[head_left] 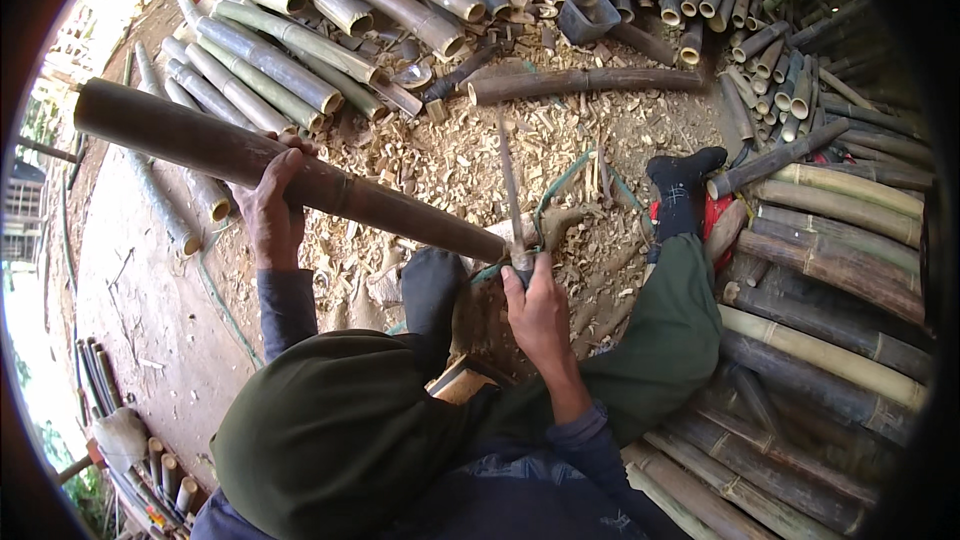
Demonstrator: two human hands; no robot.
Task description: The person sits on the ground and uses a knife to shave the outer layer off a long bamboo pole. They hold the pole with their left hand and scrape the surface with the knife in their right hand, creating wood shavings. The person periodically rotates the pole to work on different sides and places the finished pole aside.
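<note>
A thick dark brown bamboo pole point(375, 205) slants from the upper left down to the middle. My left hand point(272, 202) is wrapped round it near its midpoint, with the fingers partly hidden behind. In my right hand point(538, 308) is the handle of a knife point(511, 175), its long narrow blade pointing away from me. The lower right end of the bamboo lies right beside the knife's handle; whether they touch I cannot tell.
Pale wood chips point(450, 165) cover the ground ahead. Cut bamboo poles point(270, 60) lie at the far left, and more bamboo point(830, 340) is stacked on the right. A lone bamboo piece point(590, 85) and a dark plastic container point(588, 18) are farther off. My dark-socked foot point(682, 195) is stretched forward.
</note>
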